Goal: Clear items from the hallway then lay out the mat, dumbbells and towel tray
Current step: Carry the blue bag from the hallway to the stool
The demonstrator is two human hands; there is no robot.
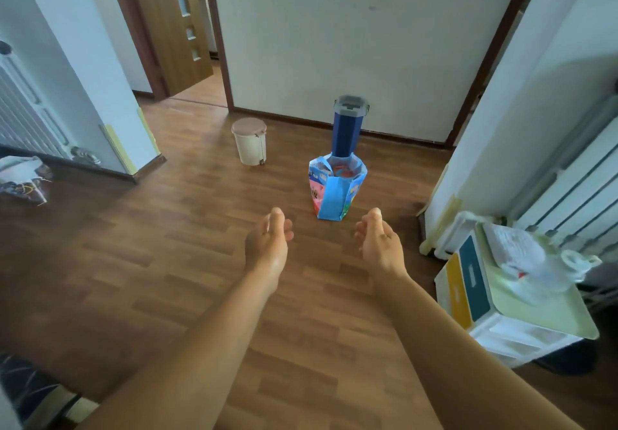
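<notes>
Two empty hands [267,242] [379,240] before gift bag [336,192], blue canister [347,125], pedal bin [250,141].

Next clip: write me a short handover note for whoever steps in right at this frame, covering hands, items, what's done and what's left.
Left hand: empty, open, held out over the floor.
Right hand: empty, open, likewise.
Still standing in the hallway: small pedal bin, colourful gift bag, and a tall blue container with a grey lid just behind the bag.
On a storage unit at the right: pale green tray holding white cloth, probably the towel tray.
Done: nothing visibly cleared.
Left: move the bin, bag and container out, then lay out mat, dumbbells and tray. No mat or dumbbells in view.
</notes>
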